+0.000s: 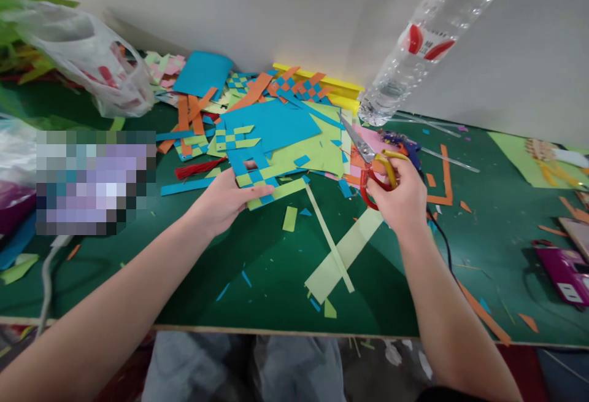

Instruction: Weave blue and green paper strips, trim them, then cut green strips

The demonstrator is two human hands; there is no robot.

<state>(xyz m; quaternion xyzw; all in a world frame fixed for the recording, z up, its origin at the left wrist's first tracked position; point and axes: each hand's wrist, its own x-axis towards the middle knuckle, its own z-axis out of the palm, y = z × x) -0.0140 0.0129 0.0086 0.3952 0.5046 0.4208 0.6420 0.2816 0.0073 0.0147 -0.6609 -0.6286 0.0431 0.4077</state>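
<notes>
My left hand (pixel 230 199) pinches the lower edge of a woven paper piece (pixel 251 166) in blue and light green, its thumb on top. Loose green strip ends stick out from the weave to the right. In my right hand (pixel 402 196) is a pair of scissors (pixel 368 156) with a red and a yellow handle, the blades pointing up and to the left, away from the weave. Beneath the weave lie a blue sheet (pixel 276 126) and a light green sheet (pixel 317 156). Pale green strips (pixel 343 258) lie crossed on the table between my forearms.
A clear water bottle (pixel 427 46) stands against the wall at the back right. Woven scraps and orange strips (pixel 191 113) pile up behind my left hand. On the left are a plastic bag (pixel 96 58) and a blurred-out device with a cable. A purple box (pixel 561 273) sits far right on the green table (pixel 276 285).
</notes>
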